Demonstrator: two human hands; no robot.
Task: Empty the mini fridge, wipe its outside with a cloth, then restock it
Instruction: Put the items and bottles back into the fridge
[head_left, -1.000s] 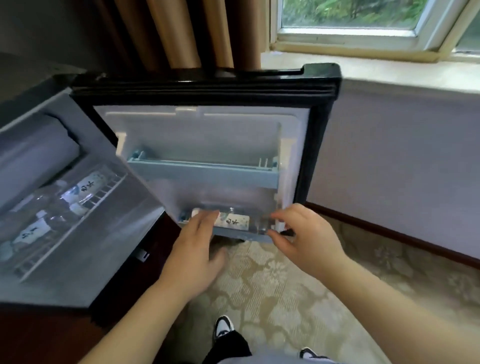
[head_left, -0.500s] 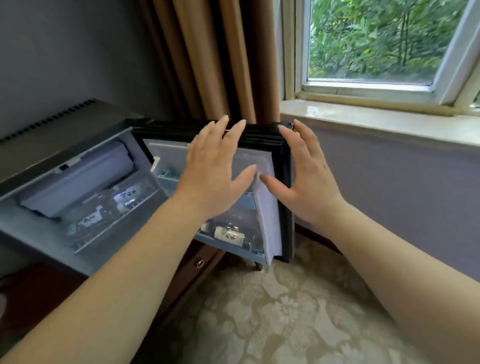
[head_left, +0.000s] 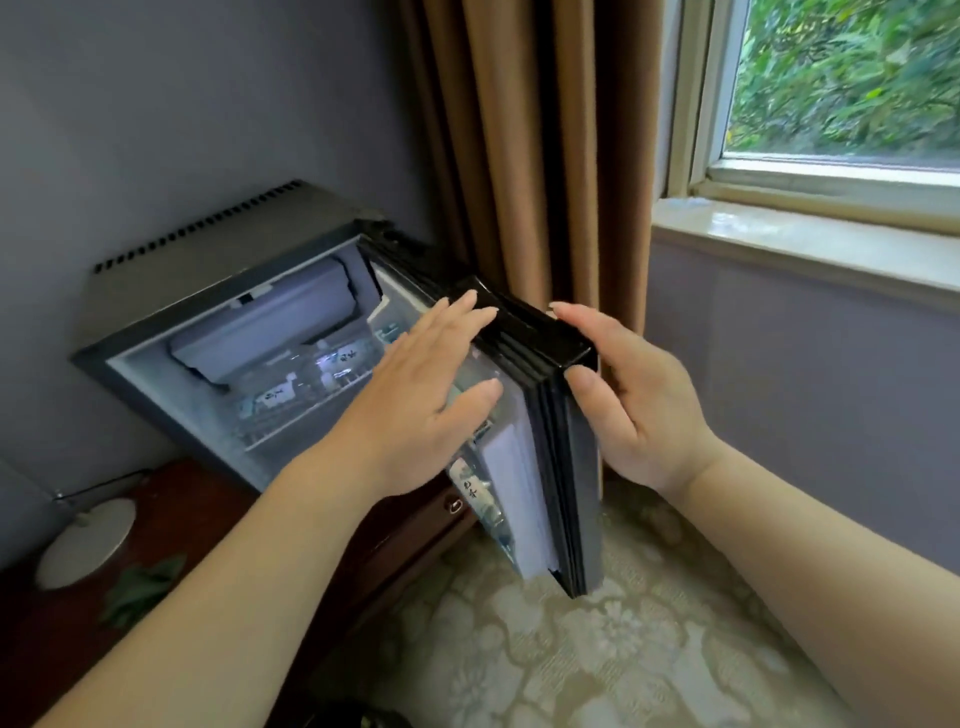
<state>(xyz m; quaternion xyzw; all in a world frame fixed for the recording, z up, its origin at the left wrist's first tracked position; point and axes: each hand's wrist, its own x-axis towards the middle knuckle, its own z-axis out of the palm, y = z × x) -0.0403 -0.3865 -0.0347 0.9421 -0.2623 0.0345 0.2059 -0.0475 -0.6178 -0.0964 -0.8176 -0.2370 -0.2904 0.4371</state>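
Note:
The black mini fridge (head_left: 208, 244) stands on a dark wooden cabinet, its door (head_left: 563, 447) swung partway toward the body. Water bottles (head_left: 291, 395) with white labels lie on the wire shelf inside. One more bottle (head_left: 475, 491) sits in the door's lower rack. My left hand (head_left: 421, 400) is flat with straight fingers over the inner side of the door near its top. My right hand (head_left: 631, 395) rests against the door's outer face at the top corner, fingers extended, thumb on the edge.
A wooden cabinet (head_left: 171, 519) carries a white lamp base (head_left: 85, 540) and a green cloth (head_left: 137, 590). Brown curtains (head_left: 530, 145) hang behind the door. A window sill (head_left: 800, 234) runs at the right. Patterned carpet (head_left: 597, 649) covers the floor.
My hands rose from the door's lower rack to its top edge. The door has swung further toward the fridge body, and my view has risen and pulled back.

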